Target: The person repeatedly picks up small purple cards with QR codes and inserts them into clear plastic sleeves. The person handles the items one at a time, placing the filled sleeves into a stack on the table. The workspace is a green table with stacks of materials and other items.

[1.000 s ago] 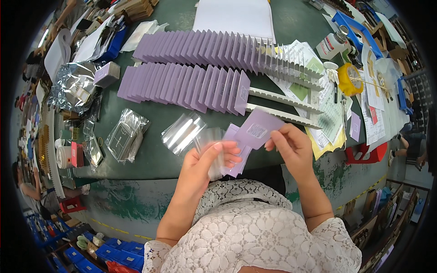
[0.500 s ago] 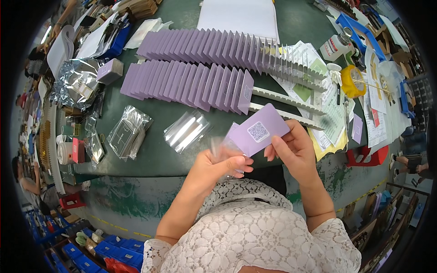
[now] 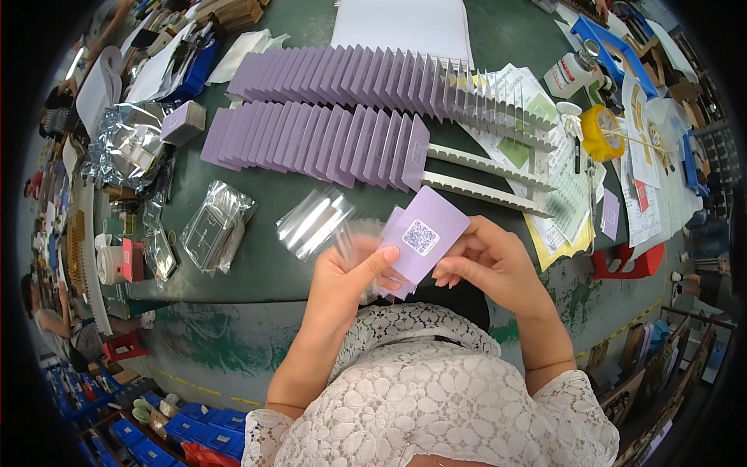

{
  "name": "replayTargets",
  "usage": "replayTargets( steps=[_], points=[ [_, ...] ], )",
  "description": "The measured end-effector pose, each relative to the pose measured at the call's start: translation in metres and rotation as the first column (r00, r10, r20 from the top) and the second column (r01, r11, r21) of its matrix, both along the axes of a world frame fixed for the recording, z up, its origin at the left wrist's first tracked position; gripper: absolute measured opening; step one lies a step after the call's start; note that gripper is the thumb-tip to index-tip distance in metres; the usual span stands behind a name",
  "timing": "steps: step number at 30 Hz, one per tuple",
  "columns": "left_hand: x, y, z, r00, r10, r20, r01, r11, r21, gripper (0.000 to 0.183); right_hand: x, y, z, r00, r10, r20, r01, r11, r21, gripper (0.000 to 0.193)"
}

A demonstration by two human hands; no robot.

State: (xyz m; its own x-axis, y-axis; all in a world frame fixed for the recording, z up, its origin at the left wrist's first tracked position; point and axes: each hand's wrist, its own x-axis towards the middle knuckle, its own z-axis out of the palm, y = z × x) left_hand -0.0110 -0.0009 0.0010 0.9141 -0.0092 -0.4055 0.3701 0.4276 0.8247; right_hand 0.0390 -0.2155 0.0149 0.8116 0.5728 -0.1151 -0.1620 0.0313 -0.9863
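In front of my waist, a purple card (image 3: pixel 432 214) with a square code label is tilted between my hands. My left hand (image 3: pixel 350 276) is closed on it, thumb pressed on its face. Other purple card edges show under it, and a clear plastic sleeve (image 3: pixel 359 240), blurred, sticks out by the left fingers. My right hand (image 3: pixel 490 265) has its fingers curled at the card's right edge, some of them behind it. Just beyond the left hand lie clear plastic sleeves (image 3: pixel 307 226). Further off, purple cards (image 3: pixel 311 140) stand leaning in two rows on notched metal racks (image 3: pixel 490 170).
At left on the green table (image 3: pixel 257 265) lie a bagged dark pack (image 3: pixel 214 229), a stack of cards (image 3: pixel 183 123) and a silvery plastic bag (image 3: pixel 128 144). Papers (image 3: pixel 576 194), yellow tape (image 3: pixel 601 132), a white bottle (image 3: pixel 569 74) and a blue tray (image 3: pixel 615 50) are at right.
The card has moved left and down, turned steeper, and now lies over the other cards in my left hand. My left thumb has come onto its face; my right hand moved slightly left.
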Motion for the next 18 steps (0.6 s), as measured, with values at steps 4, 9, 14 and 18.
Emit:
replayTargets(
  steps=[4,9,14,18],
  points=[
    [-0.001,0.001,0.000,1.000,0.015,-0.013,-0.015,1.000,0.019,0.017,0.002,-0.004,-0.005,1.000,0.008,-0.005,-0.008,0.999,0.049,0.023],
    [-0.001,0.001,-0.001,1.000,0.021,0.004,-0.021,0.999,0.041,0.016,0.001,-0.003,-0.002,0.999,-0.020,-0.032,0.024,0.992,0.121,0.026],
    [-0.003,-0.002,0.000,0.999,0.037,0.011,-0.038,0.997,0.068,0.015,0.004,-0.003,-0.002,0.998,-0.021,-0.066,0.030,0.990,0.136,0.026],
    [-0.004,0.000,0.002,1.000,-0.026,0.003,0.026,1.000,0.001,0.014,0.002,-0.001,0.005,0.994,-0.071,-0.080,0.072,0.997,0.012,0.022]
  ],
)
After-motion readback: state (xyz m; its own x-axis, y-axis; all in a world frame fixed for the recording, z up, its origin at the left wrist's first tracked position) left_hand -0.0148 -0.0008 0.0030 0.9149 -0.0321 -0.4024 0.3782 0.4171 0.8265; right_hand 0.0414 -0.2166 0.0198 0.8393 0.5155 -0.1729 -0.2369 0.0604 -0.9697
